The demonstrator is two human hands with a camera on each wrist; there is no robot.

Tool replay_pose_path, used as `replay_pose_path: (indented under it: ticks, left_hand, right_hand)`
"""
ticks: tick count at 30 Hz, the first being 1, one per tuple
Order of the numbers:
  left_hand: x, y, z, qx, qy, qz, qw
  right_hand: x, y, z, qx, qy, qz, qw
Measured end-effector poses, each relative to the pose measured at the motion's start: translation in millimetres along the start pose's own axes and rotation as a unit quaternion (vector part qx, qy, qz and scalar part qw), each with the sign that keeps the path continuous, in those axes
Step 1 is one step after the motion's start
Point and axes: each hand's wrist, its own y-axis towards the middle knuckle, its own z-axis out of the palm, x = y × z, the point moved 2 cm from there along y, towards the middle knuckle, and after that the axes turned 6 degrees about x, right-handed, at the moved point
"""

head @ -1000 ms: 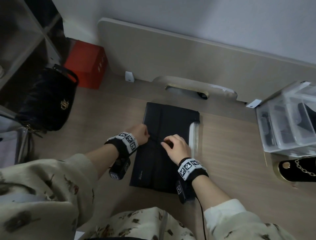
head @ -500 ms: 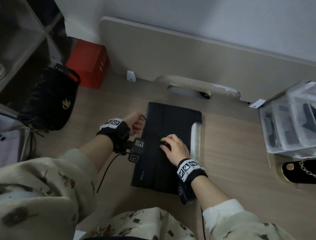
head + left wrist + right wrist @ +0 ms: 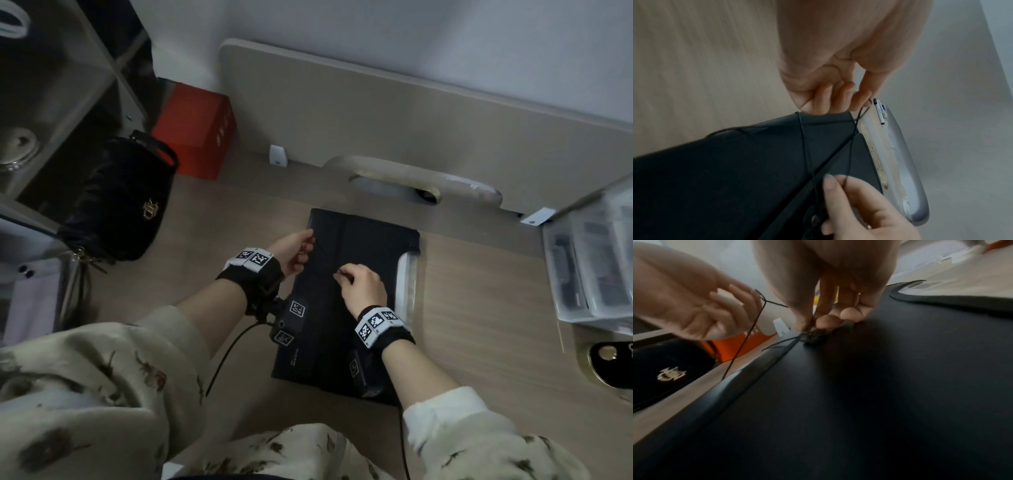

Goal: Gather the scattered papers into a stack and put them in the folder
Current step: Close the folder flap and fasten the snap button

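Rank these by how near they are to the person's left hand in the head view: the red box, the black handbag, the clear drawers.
From the left hand:
1. Black handbag, to its left.
2. Red box, beyond it, upper left.
3. Clear drawers, far across on the right.

Papers not visible anywhere, the closed black folder (image 3: 346, 301) showing only its cover. Folder's near right corner covered by the right hand (image 3: 363, 287) and its wrist camera; in the right wrist view, cut off by the lower and right edges. Thin black string (image 3: 851, 142) too fine to follow in the head view; its end lost among the left hand (image 3: 295, 253) fingers, probably pinched there. Round button (image 3: 815, 337) half hidden under the right fingertips (image 3: 829, 321). Clear plastic bins (image 3: 589, 263) cut by the right edge, contents blurred. Pens (image 3: 880, 112) in the translucent case (image 3: 902, 170) too small to read.
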Motion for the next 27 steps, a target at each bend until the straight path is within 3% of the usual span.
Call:
replay_pose_path:
  ticks: [8,13,18,22,27]
  left_hand:
    - [13.1,3.5,4.1,-0.044,0.131,-0.008,0.990]
    - [23.9,0.6,15.4,-0.007,0.284,-0.044,0.958]
    - [35.9,-5.8,21.2,0.015,0.392,-0.034,0.919]
    - [41.5,-10.1,28.7,0.050,0.430,-0.043,0.901]
    - [47.3,-15.9,34.1,0.070,0.473,-0.080,0.875]
  right_hand:
    - [-43.6,-1.3,-15.6,-0.040,0.021,0.062,0.997]
    - [-62.0,-6.8,-16.7,-0.043,0.086,0.107,0.990]
    - [-61.4,-9.9,-19.6,-0.053,0.186,0.137,0.971]
    - [-60.9,-19.7,-17.6,-0.015,0.179,0.134,0.975]
    - [-61.2,-47.5,-12.6,0.080,0.151,0.103,0.980]
